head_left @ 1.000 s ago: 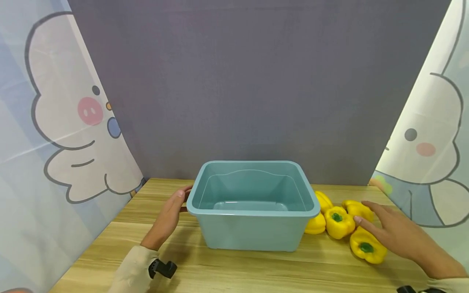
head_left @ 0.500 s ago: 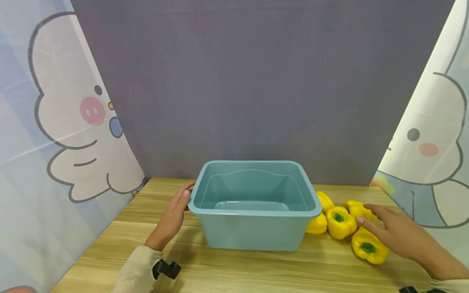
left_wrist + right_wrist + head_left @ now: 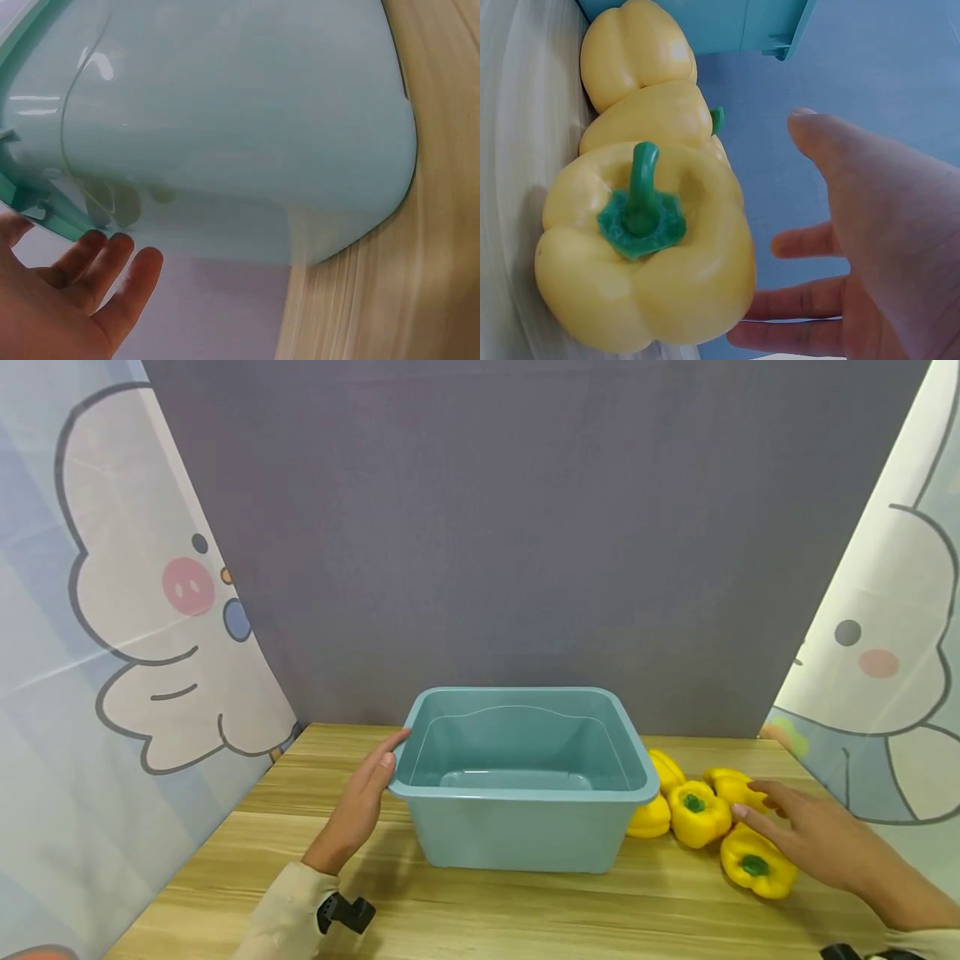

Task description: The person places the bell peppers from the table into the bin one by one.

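A teal plastic bin stands upright in the middle of the table. My left hand is at its left rim, the thumb beside the rim's outer edge. Seen from the left wrist, that hand's fingers are relaxed, their tips at or just below the rim; contact is unclear. My right hand hovers over several yellow bell peppers at the bin's right, thumb and fingers apart. In the right wrist view a bell pepper with a green stem lies nearest to that hand; nothing is held.
Other yellow bell peppers cluster against the bin's right wall, one partly hidden behind it. The wooden table ends at a grey backdrop. Printed cartoon curtains hang at both sides.
My left hand has moved slightly right and up, closer to the bin's rim. The right hand stays over the bell peppers, almost still. The bin and peppers have not visibly moved.
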Motion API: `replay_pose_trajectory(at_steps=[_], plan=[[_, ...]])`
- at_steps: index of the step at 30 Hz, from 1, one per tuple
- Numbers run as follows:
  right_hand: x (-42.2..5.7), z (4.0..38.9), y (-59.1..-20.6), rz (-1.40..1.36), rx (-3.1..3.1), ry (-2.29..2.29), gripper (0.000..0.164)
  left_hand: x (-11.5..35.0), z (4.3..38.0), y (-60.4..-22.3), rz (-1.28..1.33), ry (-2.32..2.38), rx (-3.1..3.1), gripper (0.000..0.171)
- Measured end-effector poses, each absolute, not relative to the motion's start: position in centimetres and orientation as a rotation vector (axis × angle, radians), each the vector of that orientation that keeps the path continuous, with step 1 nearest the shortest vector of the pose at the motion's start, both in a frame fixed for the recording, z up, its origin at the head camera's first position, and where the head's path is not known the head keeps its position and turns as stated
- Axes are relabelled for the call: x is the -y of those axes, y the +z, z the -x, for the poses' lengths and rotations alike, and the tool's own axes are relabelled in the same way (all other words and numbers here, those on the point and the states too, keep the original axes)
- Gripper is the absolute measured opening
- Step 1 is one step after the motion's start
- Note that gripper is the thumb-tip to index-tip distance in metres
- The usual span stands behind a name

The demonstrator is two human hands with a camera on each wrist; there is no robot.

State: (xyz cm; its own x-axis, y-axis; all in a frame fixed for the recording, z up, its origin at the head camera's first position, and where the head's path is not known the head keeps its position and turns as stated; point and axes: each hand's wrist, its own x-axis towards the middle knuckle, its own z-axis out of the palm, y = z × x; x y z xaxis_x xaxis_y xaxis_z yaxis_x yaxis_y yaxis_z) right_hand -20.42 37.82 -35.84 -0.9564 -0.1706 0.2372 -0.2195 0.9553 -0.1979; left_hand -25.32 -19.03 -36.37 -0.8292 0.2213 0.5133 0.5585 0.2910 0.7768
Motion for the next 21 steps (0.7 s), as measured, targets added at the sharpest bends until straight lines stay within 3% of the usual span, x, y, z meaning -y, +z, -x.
replay_pose_trajectory(at_steps=[12, 21], plan=[[-39.3, 20.5, -36.0, -0.324, 2.986, 0.457, 0.065, 18.6, 25.2, -36.4, 0.747, -1.494, 2.258, 0.046], [-39.5, 20.3, -35.7, -0.337, 3.096, 0.496, 0.058, 18.8, 25.2, -36.5, 0.759, -1.533, 2.248, 0.045]])
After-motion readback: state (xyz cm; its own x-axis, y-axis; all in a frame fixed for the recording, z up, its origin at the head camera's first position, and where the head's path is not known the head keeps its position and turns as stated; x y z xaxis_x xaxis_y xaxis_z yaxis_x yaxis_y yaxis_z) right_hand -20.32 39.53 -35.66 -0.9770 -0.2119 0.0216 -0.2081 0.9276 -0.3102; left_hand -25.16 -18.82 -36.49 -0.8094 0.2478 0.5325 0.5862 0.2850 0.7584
